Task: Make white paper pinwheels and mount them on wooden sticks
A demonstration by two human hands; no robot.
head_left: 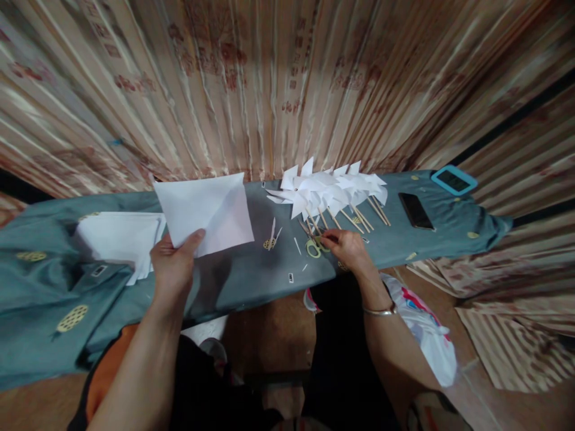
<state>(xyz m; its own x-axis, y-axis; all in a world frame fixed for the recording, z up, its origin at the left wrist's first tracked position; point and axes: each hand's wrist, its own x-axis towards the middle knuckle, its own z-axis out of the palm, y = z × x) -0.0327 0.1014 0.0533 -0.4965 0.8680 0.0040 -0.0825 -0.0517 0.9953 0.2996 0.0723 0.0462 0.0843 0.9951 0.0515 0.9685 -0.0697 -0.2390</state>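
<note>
While the person's left hand (173,260) grips 1 white sheet (204,212), its thumb pressed on the near edge and its other fingers hidden behind, the right hand (348,245) is at the handles of 1 pair of scissors (313,249). The thumb and fingertips of that right hand are close together there, though whether they are clamped on the yellow-green handles cannot be told. The white sheet is held up to the left of the scissors, and farther left lies 1 stack of paper (114,236), its layers too close to count. Just beyond the scissors lies 1 bunch of white paper pinwheels (332,191), overlapping too much for a sure count; at least 6 wooden sticks (352,221) point from it toward the person. Left of the scissors are 2 pointed white slips (272,230) and, nearer to them, 2 thin strips (297,245). Right of the scissors lie 1 dark phone (415,211) and, farther off, 1 blue-framed device (454,179). Lower than the scissors, to their right, 1 plastic bag (424,335) rests on the floor.
</note>
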